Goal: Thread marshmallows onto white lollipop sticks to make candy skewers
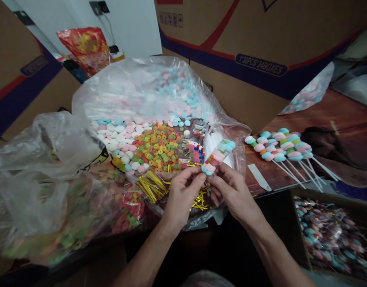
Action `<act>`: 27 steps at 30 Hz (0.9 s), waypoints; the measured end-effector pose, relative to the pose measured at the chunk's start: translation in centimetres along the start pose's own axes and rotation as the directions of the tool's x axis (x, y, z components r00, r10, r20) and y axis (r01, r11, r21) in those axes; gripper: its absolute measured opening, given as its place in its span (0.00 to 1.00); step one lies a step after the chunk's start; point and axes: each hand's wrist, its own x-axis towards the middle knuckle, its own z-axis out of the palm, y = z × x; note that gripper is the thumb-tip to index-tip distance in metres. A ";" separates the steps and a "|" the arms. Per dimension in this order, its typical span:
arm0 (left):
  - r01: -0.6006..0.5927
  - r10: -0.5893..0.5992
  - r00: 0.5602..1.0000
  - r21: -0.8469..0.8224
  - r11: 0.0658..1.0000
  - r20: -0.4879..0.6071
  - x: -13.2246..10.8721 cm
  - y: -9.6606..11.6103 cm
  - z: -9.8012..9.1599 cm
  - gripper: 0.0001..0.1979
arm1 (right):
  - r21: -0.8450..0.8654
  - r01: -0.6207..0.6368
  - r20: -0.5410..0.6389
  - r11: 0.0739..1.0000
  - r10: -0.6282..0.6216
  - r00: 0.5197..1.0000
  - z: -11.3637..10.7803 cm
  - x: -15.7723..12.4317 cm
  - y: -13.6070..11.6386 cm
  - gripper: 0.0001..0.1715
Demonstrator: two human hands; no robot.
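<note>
A candy skewer [217, 157] of pastel marshmallows in a clear printed wrapper is tilted up to the right between my hands. My left hand [185, 189] pinches its lower end with thumb and fingers. From the other side, my right hand [229, 185] grips the same end, fingers curled. Whether a twist tie is between the fingertips is too small to tell. Just below lie loose gold twist ties [201, 201], and a bundle of gold twist ties [152, 186] is left of my left hand. Printed wrappers [195, 151] and white sticks [211, 139] lie behind the skewer.
Gummy rings [159, 147] and loose marshmallows [119, 135] spread across the table, beneath a big clear bag [129, 79]. Unwrapped marshmallow skewers [281, 145] lie at right, above a box of wrapped skewers [303, 239]. Bagged gummies [81, 215] fill the left; cardboard boxes [231, 83] stand behind.
</note>
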 end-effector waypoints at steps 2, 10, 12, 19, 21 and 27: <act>0.156 -0.154 0.988 -0.218 0.963 0.027 0.6 0.2 -0.3 0.12 | -0.149 0.127 -0.076 0.981 -0.139 0.987 -0.1 -0.2 0.4 0.08; 0.376 -0.368 0.922 -0.519 0.767 0.124 0.9 0.4 -0.1 0.14 | -0.803 0.568 0.230 0.178 -0.787 0.572 -1.2 0.1 1.2 0.15; 0.384 -0.375 0.918 -0.538 0.751 0.132 0.4 0.6 0.3 0.13 | -0.823 0.563 0.269 0.074 -0.823 0.501 -1.2 0.4 1.1 0.13; 0.366 -0.335 0.929 -0.501 0.784 0.155 0.4 1.1 2.1 0.09 | -0.806 0.520 0.061 0.282 -0.835 0.546 0.1 0.3 0.4 0.08; 0.330 -0.270 0.942 -0.387 0.861 0.201 1.0 1.5 2.4 0.09 | -0.746 0.494 -0.037 0.447 -0.768 0.639 0.1 -0.1 -0.3 0.09; 0.017 -0.006 0.984 -0.058 0.998 0.178 1.1 2.2 2.2 0.20 | -0.596 0.461 -0.181 0.657 -0.669 0.721 -0.8 -1.4 -2.7 0.09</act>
